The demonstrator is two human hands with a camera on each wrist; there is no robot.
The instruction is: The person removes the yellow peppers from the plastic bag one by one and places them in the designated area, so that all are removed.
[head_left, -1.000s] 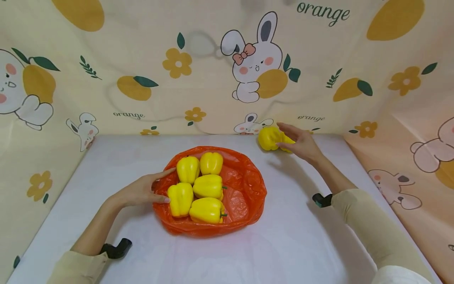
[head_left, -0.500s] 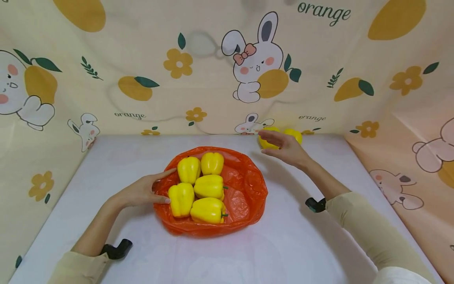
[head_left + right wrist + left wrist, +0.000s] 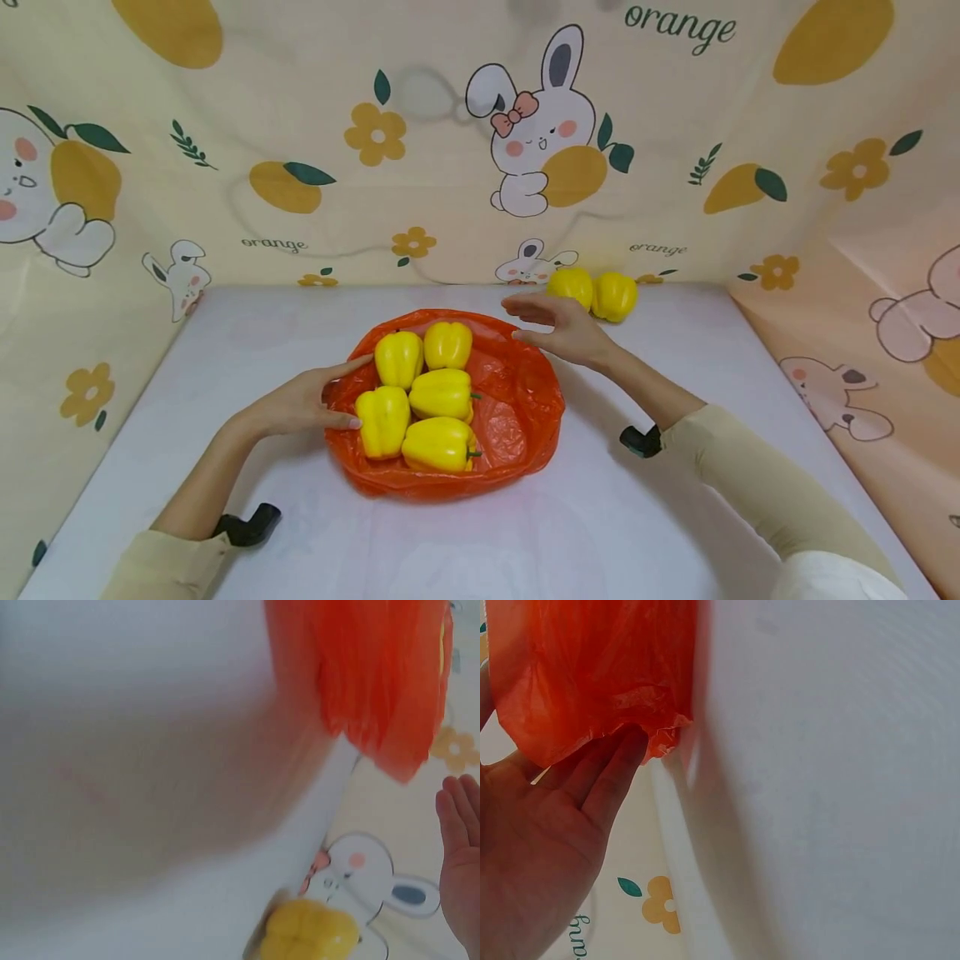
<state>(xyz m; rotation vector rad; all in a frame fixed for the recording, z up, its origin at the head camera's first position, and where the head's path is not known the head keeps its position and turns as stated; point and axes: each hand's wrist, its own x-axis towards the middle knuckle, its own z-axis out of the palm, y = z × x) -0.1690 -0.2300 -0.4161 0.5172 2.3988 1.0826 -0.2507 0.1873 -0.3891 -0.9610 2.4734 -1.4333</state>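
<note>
A red plastic bag (image 3: pixel 517 442) with a wide mouth stands on the table and holds several yellow bell peppers (image 3: pixel 438 444). At its left side, my left hand (image 3: pixel 292 404) grips the bag, thumb at the rim; in the left wrist view its fingers (image 3: pixel 607 776) pass behind the red plastic. My right hand (image 3: pixel 566 332) hangs over the bag's back right rim, its fingers extended and holding nothing. In the right wrist view the same hand (image 3: pixel 461 862) appears apart from the bag (image 3: pixel 375 682).
Two more yellow bell peppers, a left one (image 3: pixel 572 285) and a right one (image 3: pixel 615 297), lie at the table's back edge by the printed backdrop (image 3: pixel 442 192). White table surface (image 3: pixel 637 517) lies right and in front of the bag.
My right hand has moved left and toward me, from the two back peppers to the bag's rim, uncovering those peppers. My left hand and the bag have stayed put.
</note>
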